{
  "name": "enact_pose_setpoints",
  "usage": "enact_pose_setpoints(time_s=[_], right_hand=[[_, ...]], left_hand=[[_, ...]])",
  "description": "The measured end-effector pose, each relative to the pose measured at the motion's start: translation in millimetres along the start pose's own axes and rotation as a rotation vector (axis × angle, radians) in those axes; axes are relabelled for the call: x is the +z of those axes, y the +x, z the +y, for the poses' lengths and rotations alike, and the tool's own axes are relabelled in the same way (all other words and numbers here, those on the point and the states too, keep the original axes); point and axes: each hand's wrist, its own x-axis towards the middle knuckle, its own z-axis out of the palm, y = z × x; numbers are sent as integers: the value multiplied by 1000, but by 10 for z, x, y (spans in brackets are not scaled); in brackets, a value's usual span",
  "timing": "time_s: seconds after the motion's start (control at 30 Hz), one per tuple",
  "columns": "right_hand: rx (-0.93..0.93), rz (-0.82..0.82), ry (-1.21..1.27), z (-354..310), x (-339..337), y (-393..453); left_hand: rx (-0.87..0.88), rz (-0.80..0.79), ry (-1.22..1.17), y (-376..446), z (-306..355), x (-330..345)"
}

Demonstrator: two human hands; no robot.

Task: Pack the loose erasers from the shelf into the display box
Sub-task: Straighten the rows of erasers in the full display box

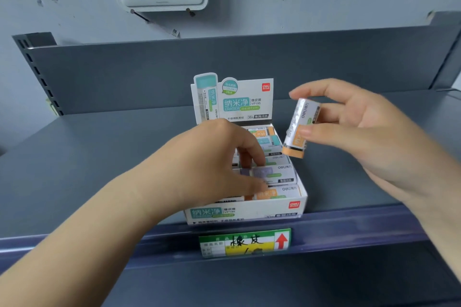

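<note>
the right hand [349, 127] pinches an orange-tipped eraser [300, 128] between thumb and fingertips, holding it in the air just beside the right wall of the display box [249, 212], above the shelf [99, 152]. the eraser's long axis runs nearly upright, tilted a little, orange end down and sleeve end up, while the erasers already packed [277, 173] lie flat and crosswise in the box; so it looks as if the piece must be turned level and carried left and slightly down to reach a slot. the left hand [212, 164] is the nearer one to the box, its curled fingers reaching in among the packed rows, apparently pressing or shifting a purple-tipped one, though what it grips is hidden. the held eraser has a white printed sleeve with an orange patch and a bare orange end, somewhat blurred.
</note>
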Motion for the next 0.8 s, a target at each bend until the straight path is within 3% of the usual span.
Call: enact_pose_setpoints(time_s=[0.2,0.37,0.47,0.67,0.8], right_hand=[[-31,53,14,18,-21,-21],[-22,55,81,18,-71,-46],[9,2,62,27,-7,-86],[156,-127,-117,81,165,-143],[96,-243,-358,24,111,-91]], left_hand=[[-25,-82,-93,71,-2,-24],[-85,124,-259,15,-150,-199],[-105,161,-387,-32,-268,-217],[-152,137,-449,-46,-336,-54],[-170,127,-478,-44,-345,7]])
